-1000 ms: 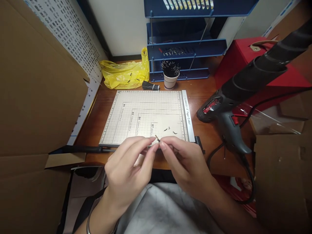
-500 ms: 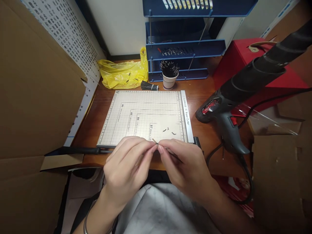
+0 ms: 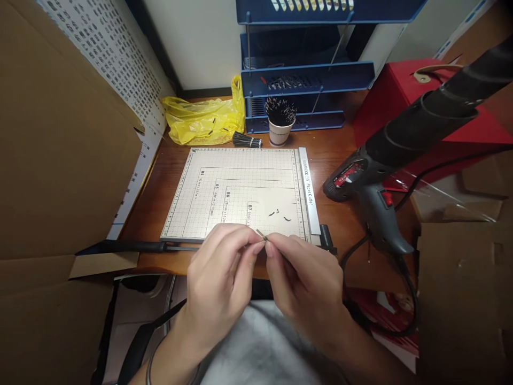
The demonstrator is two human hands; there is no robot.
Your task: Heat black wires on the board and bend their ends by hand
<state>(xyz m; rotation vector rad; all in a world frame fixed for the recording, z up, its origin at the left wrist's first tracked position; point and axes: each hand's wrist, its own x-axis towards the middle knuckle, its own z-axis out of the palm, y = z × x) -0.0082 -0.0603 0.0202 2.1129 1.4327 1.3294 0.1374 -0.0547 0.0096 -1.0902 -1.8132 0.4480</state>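
The left hand (image 3: pixel 218 272) and right hand (image 3: pixel 310 275), fingers pinched narrow, hold a thin dark wire-like strand (image 3: pixel 262 235) between their tips, seen against the near edge of a flat, white, gridded paper cutter (image 3: pixel 248 163); beyond it, a white paper cup (image 3: pixel 280 135) stands on the brown wooden worktop (image 3: pixel 144 208)

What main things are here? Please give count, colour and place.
Thin piece: 1, dark, front centre
Paper cutter: 1, pale, centre
Scraps: 3, dark, on cutter
Bundle: 1, black, beyond cutter
Cup with black strands: 1, white, right of bundle
Bag: 1, yellow, left of bundle
Tray rack: 1, blue, back
Pistol-grip tool: 1, black, right
Box: 1, red, behind tool
Cardboard: several, brown, both sides
Desk: 1, brown, beneath cutter
Left hand: 1, bare, at piece
Right hand: 1, bare, at piece
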